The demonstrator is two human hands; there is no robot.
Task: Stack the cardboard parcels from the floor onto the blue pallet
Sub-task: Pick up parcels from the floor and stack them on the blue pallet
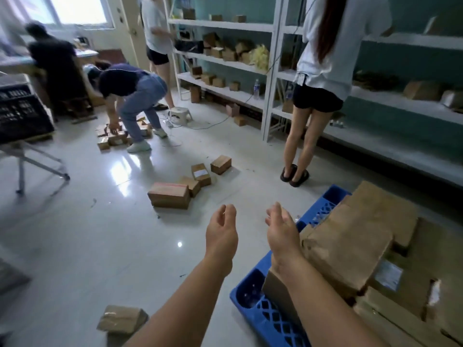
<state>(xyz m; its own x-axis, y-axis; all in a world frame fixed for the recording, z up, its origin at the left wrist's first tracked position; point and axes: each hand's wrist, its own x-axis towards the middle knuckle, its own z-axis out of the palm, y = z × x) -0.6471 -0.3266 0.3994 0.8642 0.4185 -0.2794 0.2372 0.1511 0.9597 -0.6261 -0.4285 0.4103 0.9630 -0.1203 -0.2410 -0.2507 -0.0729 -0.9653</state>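
Observation:
The blue pallet [260,311] lies on the floor at the lower right, with several cardboard parcels [355,241] stacked on it. My left hand [221,234] and my right hand [281,231] reach forward side by side, palms facing each other, fingers apart and holding nothing. My right forearm crosses the pallet's left edge. Ahead of my hands on the floor sits a long parcel [169,195], with three smaller parcels [201,174] just behind it. One more parcel [121,319] lies near my left elbow.
A person [325,78] stands at the white shelving [270,61] on the right, close to the pallet's far corner. Another person [130,96] bends over parcels at the back left. A cart [20,121] with a black crate stands at the left. Cables trail near a stool [179,113].

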